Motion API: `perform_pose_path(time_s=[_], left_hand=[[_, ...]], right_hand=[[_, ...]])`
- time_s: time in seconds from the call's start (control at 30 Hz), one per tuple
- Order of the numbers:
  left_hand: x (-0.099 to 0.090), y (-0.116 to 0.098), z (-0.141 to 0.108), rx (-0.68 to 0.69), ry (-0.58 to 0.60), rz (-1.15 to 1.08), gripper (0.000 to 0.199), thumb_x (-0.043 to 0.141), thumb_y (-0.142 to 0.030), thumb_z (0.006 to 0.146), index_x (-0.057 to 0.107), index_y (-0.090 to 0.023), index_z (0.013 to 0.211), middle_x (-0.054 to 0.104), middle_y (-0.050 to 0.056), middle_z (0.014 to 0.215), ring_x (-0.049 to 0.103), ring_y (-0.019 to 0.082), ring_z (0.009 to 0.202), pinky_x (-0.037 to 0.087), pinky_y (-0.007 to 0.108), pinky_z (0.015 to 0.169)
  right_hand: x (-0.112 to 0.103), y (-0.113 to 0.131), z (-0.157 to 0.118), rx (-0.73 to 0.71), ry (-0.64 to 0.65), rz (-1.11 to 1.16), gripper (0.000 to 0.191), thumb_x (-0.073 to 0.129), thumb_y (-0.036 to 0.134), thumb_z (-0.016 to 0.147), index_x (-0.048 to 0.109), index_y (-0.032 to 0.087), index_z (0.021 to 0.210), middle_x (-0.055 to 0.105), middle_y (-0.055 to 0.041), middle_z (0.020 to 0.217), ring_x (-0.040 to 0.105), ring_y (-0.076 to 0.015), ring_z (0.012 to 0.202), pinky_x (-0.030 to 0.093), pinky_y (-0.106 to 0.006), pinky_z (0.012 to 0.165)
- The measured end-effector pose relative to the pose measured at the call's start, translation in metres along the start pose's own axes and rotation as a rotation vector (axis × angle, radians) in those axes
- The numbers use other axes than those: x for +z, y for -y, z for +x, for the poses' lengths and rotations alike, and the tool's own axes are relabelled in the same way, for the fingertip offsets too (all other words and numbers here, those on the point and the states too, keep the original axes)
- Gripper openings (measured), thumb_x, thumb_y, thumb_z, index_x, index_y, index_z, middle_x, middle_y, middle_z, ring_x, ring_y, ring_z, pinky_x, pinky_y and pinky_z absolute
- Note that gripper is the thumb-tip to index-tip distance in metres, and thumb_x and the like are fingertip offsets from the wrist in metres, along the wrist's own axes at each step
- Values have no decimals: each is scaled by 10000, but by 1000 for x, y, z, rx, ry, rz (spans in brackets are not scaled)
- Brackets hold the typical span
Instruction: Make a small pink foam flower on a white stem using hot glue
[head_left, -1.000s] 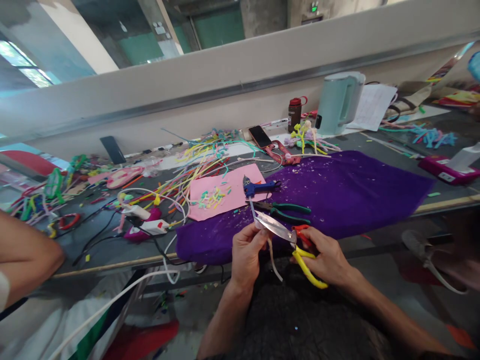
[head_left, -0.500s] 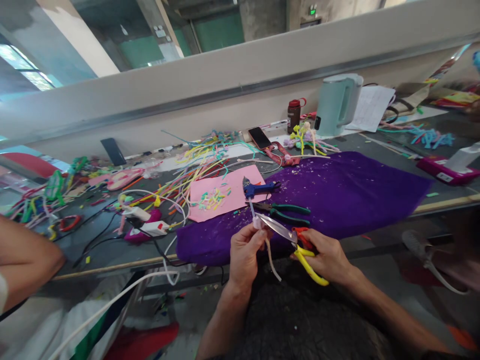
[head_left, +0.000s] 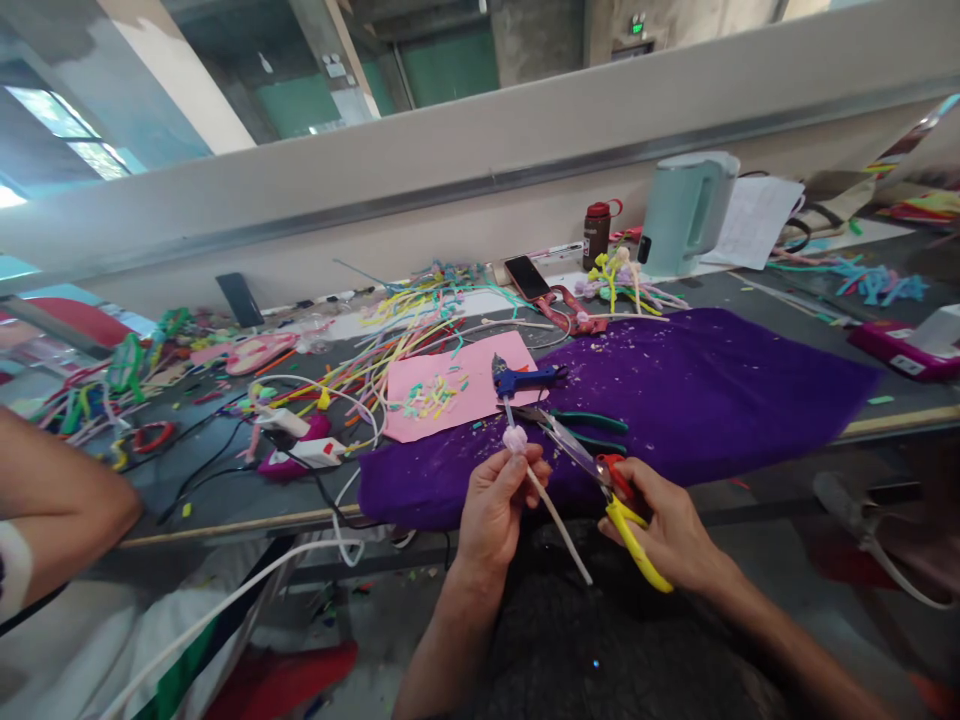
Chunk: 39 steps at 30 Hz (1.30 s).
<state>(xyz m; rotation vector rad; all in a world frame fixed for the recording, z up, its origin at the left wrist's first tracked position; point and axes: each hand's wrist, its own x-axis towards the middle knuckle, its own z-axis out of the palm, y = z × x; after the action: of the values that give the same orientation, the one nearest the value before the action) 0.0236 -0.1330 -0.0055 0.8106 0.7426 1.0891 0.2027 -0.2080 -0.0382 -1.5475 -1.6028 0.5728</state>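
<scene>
My left hand (head_left: 491,500) pinches a pale pink, fluffy bud (head_left: 514,439) made of what looks like pipe cleaner. From under its fingers a pale stem (head_left: 559,525) slants down to the right. In my right hand (head_left: 664,520) are scissors (head_left: 622,505) with one red and one yellow handle. Their blades point up and left, just right of the bud and apart from it. Beyond the hands, a blue glue gun (head_left: 525,379) lies partly on a pink sheet (head_left: 405,385). Pliers with dark green handles (head_left: 592,418) rest behind the scissors.
A purple cloth (head_left: 720,390) covers the table's front part. Coloured pipe cleaners (head_left: 405,350) and cut bits lie at left. Power strips with cables (head_left: 300,455) sit near the front edge. A phone (head_left: 527,277), bottle (head_left: 597,235) and kettle (head_left: 690,215) stand behind. Another person's arm (head_left: 60,510) is at left.
The scissors have moved away from the bud, down and to the right. The bud now shows upright above my left fingers, and its stem points further right.
</scene>
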Motion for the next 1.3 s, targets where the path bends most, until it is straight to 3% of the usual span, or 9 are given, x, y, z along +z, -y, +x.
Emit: perform_pose_path(time_s=[0.3,0.53,0.7,0.9,1.03,1.17,1.3], left_hand=[[0,2,1,-11,43,-50,205,634,-327,719,675,-135,779,626,39,622,515,79,518,327,149,400],[1,-1,1,31,43,-20,213,646,-318,707,680,-116,768,619,45,620,437,52,464,266,150,380],[1,-3,1,65,93,-44,207,622,-321,736,674,-128,789,614,47,649,478,68,512,292,145,399],[4,-11,3,-46,209,-245,163,620,-297,741,646,-136,741,526,2,577,446,60,495,282,131,373],[7,-12,5,-132,277,-361,135,613,-275,747,640,-144,738,524,-5,605,479,64,551,309,120,374],[12,-6,6,-61,170,-245,121,583,-241,771,653,-142,775,622,46,942,572,134,847,473,194,596],[16,-1,10,-46,131,-202,147,588,-268,765,667,-146,787,611,73,1082,580,203,956,453,322,832]], right_hand=[[-5,2,-1,-1,12,44,260,588,303,732,477,199,943,471,20,735,427,-123,645,379,-231,597],[-7,2,-4,42,40,23,239,616,301,707,484,197,877,460,29,699,408,-123,623,359,-231,580],[-5,3,-2,42,49,81,215,611,298,715,492,197,864,450,31,701,395,-120,627,351,-230,577],[-6,2,-2,70,57,246,207,596,288,734,526,193,904,469,26,702,409,-120,637,349,-235,579],[-5,8,3,159,78,519,230,611,276,709,525,182,901,482,20,690,427,-113,609,352,-228,542],[12,22,19,111,-12,782,309,680,265,656,503,198,901,520,6,763,470,-117,625,384,-230,550],[33,36,39,44,-73,881,279,689,236,658,502,203,862,559,0,812,515,-130,676,422,-253,627]])
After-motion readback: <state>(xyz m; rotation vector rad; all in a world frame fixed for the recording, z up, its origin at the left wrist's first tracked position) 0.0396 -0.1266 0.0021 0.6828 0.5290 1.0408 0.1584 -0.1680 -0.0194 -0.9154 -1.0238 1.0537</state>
